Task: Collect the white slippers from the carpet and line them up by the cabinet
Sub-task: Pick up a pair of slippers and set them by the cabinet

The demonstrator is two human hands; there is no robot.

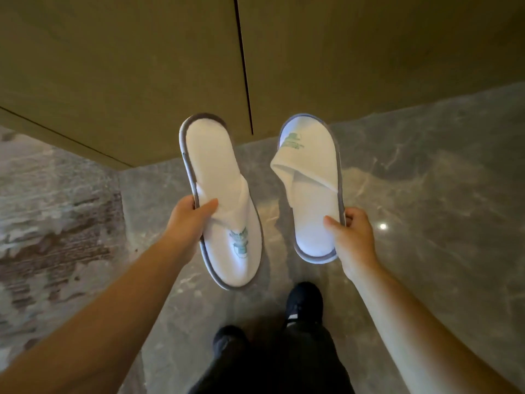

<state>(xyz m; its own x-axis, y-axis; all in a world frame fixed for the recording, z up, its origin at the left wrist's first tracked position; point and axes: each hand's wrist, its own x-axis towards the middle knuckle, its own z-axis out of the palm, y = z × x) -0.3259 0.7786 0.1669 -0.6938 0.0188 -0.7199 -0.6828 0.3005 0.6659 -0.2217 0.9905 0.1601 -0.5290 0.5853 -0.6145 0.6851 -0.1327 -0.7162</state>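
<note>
I hold one white slipper in each hand, above the floor in front of the cabinet. My left hand grips the left slipper by its side edge; this slipper's toe, with a green logo, points back toward me. My right hand pinches the heel end of the right slipper, whose toe with the green logo points toward the cabinet. Both slippers have grey trim around the sole. The cabinet is olive-brown with a dark vertical door seam.
Grey polished marble floor lies under the slippers and to the right. A patterned grey-brown carpet covers the left side. My feet in black shoes stand on the marble below the slippers.
</note>
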